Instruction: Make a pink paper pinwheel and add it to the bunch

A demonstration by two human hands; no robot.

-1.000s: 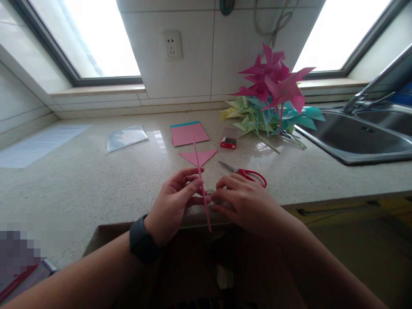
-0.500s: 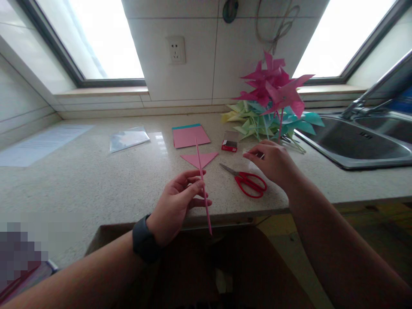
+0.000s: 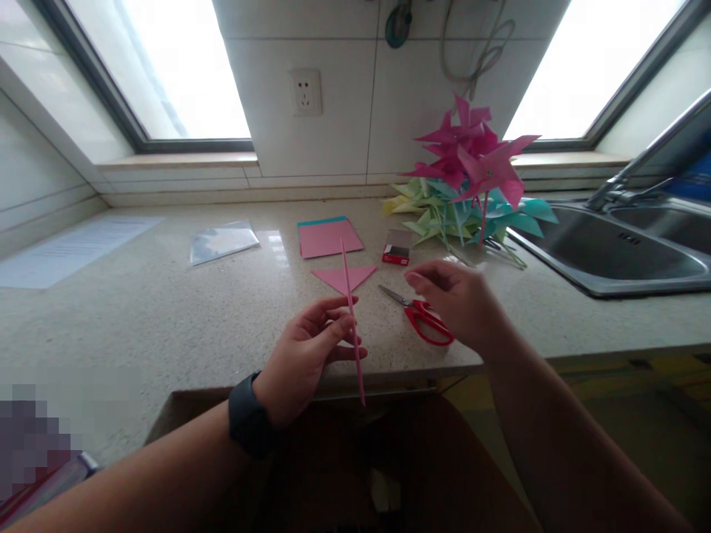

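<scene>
A thin pink stick, possibly rolled paper, stands tilted in my left hand, pinched between thumb and fingers over the counter's front edge. My right hand hovers above the red handles of the scissors, covering part of them. Its thumb and fingertips are pressed together, and whatever they hold is hidden. Beyond the stick lie a folded pink paper triangle and a stack of square pink paper with a blue edge showing. A small red box with a clear top sits beside them.
Pink paper pinwheels and green and blue ones are bunched at the back right, near the steel sink. A clear plastic packet and a printed sheet lie to the left.
My right hand has moved left and toward me, from near the pinwheel sticks to above the scissors. My left hand keeps the pink stick almost still.
</scene>
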